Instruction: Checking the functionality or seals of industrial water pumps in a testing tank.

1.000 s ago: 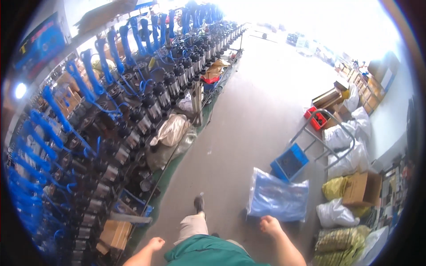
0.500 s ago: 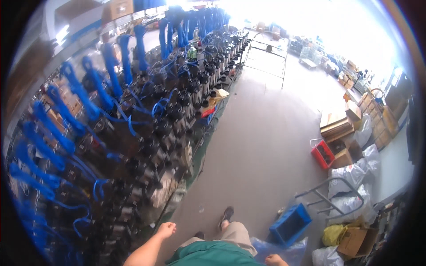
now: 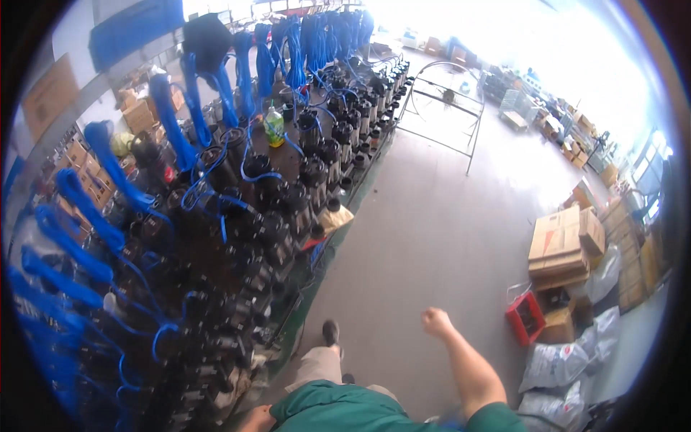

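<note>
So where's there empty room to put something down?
The grey floor has a wide bare strip, between the pump-like machines on the left and the red crate and cardboard boxes on the right, up to the metal frame. It's crowded among the machines and hanging blue cables, and around the white sacks.

Machines (image 3: 313,176) at left, cable bundles (image 3: 171,122) hanging above — metal frame (image 3: 474,144) ahead, crate (image 3: 512,320) at right before cartons (image 3: 553,243)
</note>
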{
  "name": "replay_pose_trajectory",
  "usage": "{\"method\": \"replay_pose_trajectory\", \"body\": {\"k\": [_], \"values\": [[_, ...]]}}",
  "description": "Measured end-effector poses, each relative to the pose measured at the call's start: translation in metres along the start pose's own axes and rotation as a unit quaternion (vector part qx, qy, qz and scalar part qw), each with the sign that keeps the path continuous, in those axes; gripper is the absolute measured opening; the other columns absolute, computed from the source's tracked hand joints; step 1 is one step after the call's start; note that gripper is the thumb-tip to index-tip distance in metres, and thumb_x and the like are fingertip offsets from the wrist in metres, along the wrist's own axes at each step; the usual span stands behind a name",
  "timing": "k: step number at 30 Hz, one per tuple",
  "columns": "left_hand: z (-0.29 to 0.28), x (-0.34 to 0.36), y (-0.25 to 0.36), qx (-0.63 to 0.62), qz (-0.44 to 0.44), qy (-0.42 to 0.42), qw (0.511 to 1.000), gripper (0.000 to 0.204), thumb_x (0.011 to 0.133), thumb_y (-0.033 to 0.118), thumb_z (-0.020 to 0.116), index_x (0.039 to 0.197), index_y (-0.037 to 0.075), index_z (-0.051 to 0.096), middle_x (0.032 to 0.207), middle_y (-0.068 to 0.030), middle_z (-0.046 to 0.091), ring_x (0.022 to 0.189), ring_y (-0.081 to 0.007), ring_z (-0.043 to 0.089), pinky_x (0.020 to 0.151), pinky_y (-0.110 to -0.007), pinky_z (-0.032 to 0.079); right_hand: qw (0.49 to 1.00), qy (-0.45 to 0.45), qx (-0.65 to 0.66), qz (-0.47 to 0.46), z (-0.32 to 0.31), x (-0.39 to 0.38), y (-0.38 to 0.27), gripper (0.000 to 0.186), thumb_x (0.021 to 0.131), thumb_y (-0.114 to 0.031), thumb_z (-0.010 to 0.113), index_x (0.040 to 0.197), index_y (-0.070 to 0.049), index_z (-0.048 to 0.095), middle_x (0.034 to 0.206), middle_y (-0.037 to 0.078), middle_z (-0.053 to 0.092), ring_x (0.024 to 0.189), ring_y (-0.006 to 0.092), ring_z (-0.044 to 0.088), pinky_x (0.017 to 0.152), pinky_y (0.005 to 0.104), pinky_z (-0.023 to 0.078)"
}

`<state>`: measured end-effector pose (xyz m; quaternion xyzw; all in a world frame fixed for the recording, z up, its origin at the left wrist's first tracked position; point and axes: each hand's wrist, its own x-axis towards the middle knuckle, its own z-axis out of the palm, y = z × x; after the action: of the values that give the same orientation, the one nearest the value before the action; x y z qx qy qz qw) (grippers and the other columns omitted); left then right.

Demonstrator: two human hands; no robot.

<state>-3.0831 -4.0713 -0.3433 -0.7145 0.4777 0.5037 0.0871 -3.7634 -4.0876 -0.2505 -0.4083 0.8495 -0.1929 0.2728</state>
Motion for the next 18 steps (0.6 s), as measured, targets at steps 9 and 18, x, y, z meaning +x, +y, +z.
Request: {"method": "replay_pose_trajectory", "body": {"k": [9, 18], "values": [[0.049, 0.181, 0.232, -0.117, -0.002, -0.05, 0.992, 0.068, 0.103, 0.063, 0.051, 0.152, 0.019, 0.036, 0.153, -0.0103, 0.043, 0.128, -0.0339, 0.057, 0.111, -0.06, 0.035, 0.983, 0.108, 0.024, -0.149, -0.195, 0.417, -0.202, 0.029, 0.101, -0.022, 0.069, 0.124, -0.004, 0.071, 0.095, 0.01, 0.078, 0.076, 0.0157, 0.073, 0.071, 0.0343, 0.06], [0.06, 0.171, 0.381, -0.272, 0.077, 0.14, 0.949, 0.024, 0.107, 0.03, 0.058, 0.102, 0.012, 0.072, 0.101, -0.0129, 0.071, 0.082, -0.0283, 0.066, 0.072, -0.044, 0.055, 0.932, 0.267, -0.018, -0.245, -0.317, 0.806, -0.334, 0.044, 0.09, -0.018, 0.075, 0.133, -0.009, 0.065, 0.122, 0.019, 0.067, 0.115, 0.0378, 0.066, 0.1, 0.0457, 0.053]]}}
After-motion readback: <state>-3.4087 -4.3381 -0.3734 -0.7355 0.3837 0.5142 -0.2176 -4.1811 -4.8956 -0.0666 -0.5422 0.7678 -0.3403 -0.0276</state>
